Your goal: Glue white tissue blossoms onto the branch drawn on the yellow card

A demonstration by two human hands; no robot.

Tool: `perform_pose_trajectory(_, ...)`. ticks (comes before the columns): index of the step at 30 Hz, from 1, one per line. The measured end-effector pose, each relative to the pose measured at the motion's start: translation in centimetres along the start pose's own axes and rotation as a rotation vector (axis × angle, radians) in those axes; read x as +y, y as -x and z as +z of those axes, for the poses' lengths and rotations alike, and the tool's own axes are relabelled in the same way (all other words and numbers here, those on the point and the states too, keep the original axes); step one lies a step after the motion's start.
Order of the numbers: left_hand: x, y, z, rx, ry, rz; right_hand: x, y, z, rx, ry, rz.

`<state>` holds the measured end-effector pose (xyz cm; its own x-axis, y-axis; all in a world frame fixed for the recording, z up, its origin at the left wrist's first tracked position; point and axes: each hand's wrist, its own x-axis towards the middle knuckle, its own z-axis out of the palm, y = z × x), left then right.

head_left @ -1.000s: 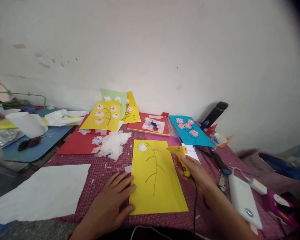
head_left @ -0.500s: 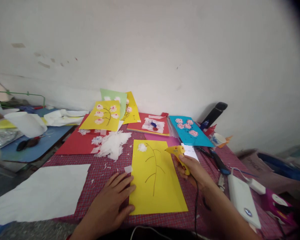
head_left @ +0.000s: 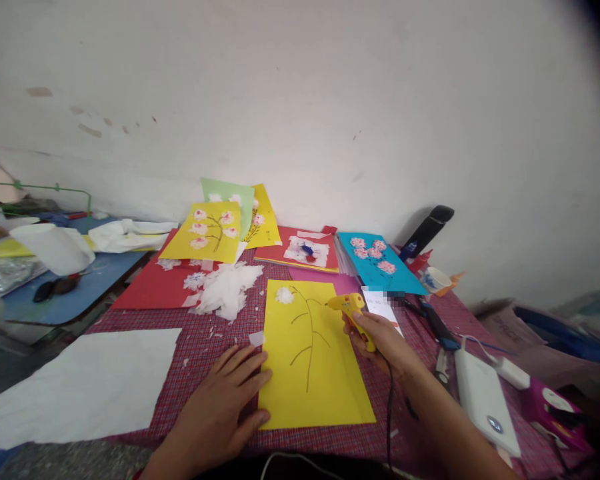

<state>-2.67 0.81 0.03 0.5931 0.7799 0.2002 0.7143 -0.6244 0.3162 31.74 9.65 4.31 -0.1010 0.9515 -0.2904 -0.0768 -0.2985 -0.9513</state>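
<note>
A pale wall (head_left: pixel 300 100), marked with patches. One table under a red checked cloth (head_left: pixel 177 373), with a blue table (head_left: pixel 80 300) set at its left. One pinkish-brown container (head_left: pixel 500 327) at far right, in which something blue (head_left: pixel 555 333) is held; lettering on its side is too blurred to be read surely. One large white paper (head_left: pixel 90 387), laid at the left front. One yellow sheet (head_left: pixel 330 393), laid flat at the front middle and drawn with a brown branching stem. Two hands, held apart: the left hand (head_left: pixel 230 397) is laid flat, fingers slightly spread, its fingertips on the sheet's left edge; by the right hand (head_left: pixel 377 333) the handle of a yellow glue gun is gripped. One white power bank (head_left: pixel 485 393), marked with a dark round display. The glue gun (head_left: pixel 353 301) itself, its nozzle pointed left beside the upper right branch; contact with the sheet cannot be told. One white panel (head_left: pixel 380 308) behind it, printed with blurred digits. One small cup (head_left: pixel 437 279), white, blue-patterned; contents cannot be made out. One white paper flower (head_left: pixel 285 295), placed at the yellow sheet's upper left.
</note>
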Motion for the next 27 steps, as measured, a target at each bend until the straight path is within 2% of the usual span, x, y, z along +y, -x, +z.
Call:
perform_pose_trajectory(5, -0.11, 0.03, -0.01, -0.009, -0.018, 0.008, -0.22, 0.35, 0.24, 0.034, 0.066, 0.014)
perform_pose_trajectory(10, 0.05, -0.09, -0.16, 0.019, -0.002, 0.014, -0.63, 0.63, 0.6, 0.015, 0.093, -0.003)
perform_pose_trajectory(15, 0.1, -0.09, -0.23, -0.022, -0.033, 0.006, -0.76, 0.51, 0.52, 0.042, 0.125, 0.024)
perform_pose_trajectory(19, 0.04, -0.06, -0.14, -0.011, -0.027, 0.008, -0.83, 0.46, 0.48, 0.065, 0.161, 0.02)
perform_pose_trajectory(27, -0.02, 0.01, 0.01, -0.017, -0.027, 0.001, -0.51, 0.2, 0.52, 0.042, 0.163, 0.034)
